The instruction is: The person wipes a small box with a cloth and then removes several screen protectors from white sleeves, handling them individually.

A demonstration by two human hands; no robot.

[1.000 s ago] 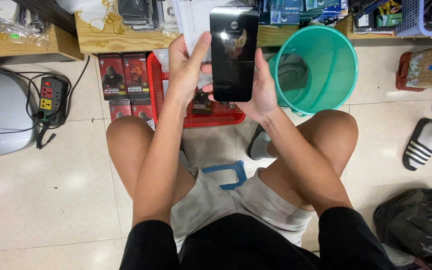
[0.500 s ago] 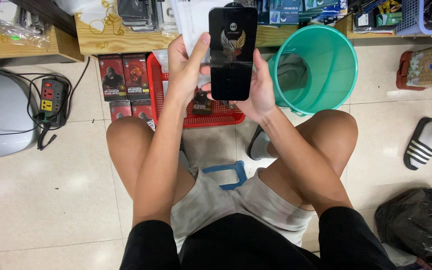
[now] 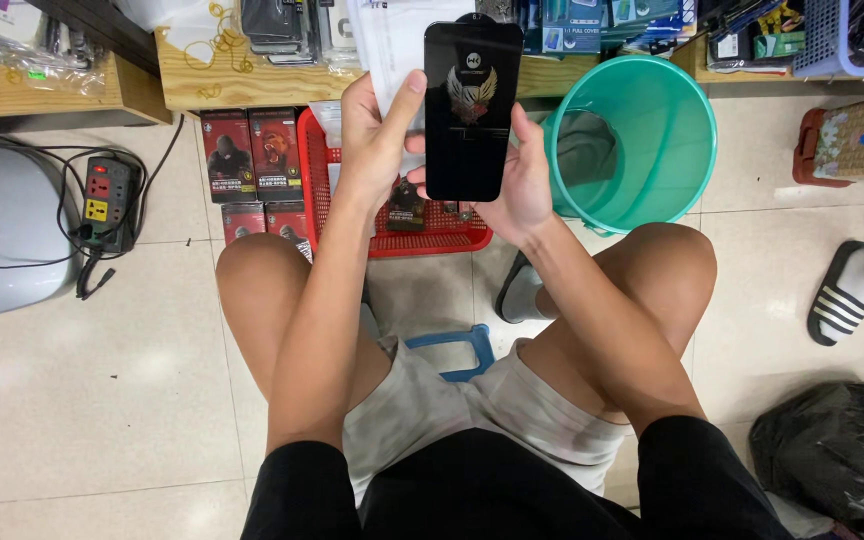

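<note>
Two hands are working in the head view: the left hand (image 3: pixel 377 135) is pinching the left edge of a black glossy panel (image 3: pixel 470 110), while the right hand (image 3: pixel 522 180) is cupping it from behind, fingers closed round it. The panel is hovering upright over the red basket (image 3: pixel 392 235) on the floor, beside the teal bucket (image 3: pixel 642 150). Keeping fingertips on the edges looks wise, avoiding smudges.

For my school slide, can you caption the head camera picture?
Seated person's left hand and right hand hold a flat black rectangular piece above a red basket, beside a teal bucket.
</note>
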